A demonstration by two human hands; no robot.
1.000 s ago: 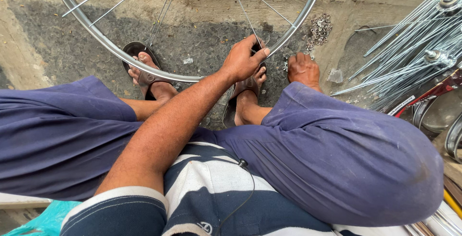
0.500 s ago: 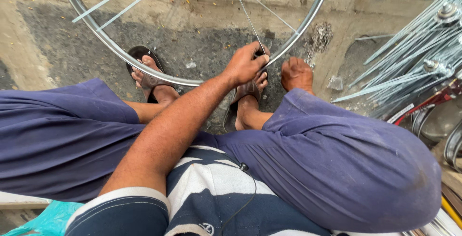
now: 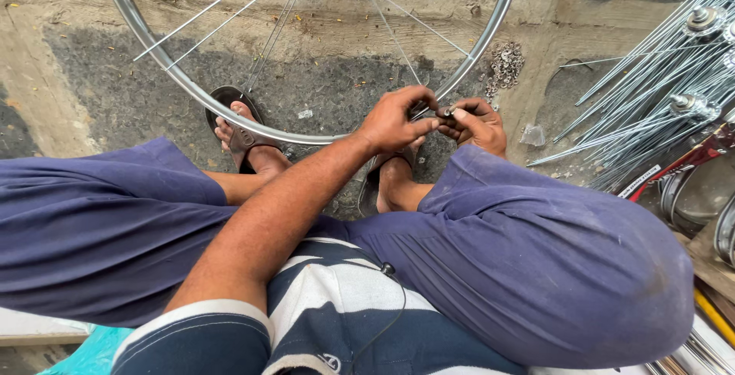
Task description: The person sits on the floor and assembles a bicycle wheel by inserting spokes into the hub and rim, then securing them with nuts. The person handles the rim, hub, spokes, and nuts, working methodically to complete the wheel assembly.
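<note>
Head view: I sit low with my knees apart and a bare wheel rim [image 3: 191,88] stands on the ground between my sandalled feet. My left hand [image 3: 394,119] and right hand [image 3: 478,124] meet just at the lower right of the rim, right above my right knee. Both are pinched nearly closed, fingertips together, on one small dark metal piece [image 3: 446,112] held between them; it is too small for me to tell what it is, likely a nipple or the tip of a spoke. The spokes [image 3: 383,23] run up from the rim out of the picture.

What could go wrong, as I judge it: the piece is tiny and held only at my fingertips, so a slip would drop it onto the rough concrete, where it could be lost among the grit. The rim seems only propped against my feet, so a hard pull could tip it.

Containers: I see none for certain. A small heap of metal bits [image 3: 505,61] lies loose on the ground beyond my right hand, and a stack of spoked wheels [image 3: 674,92] leans at the right edge
</note>
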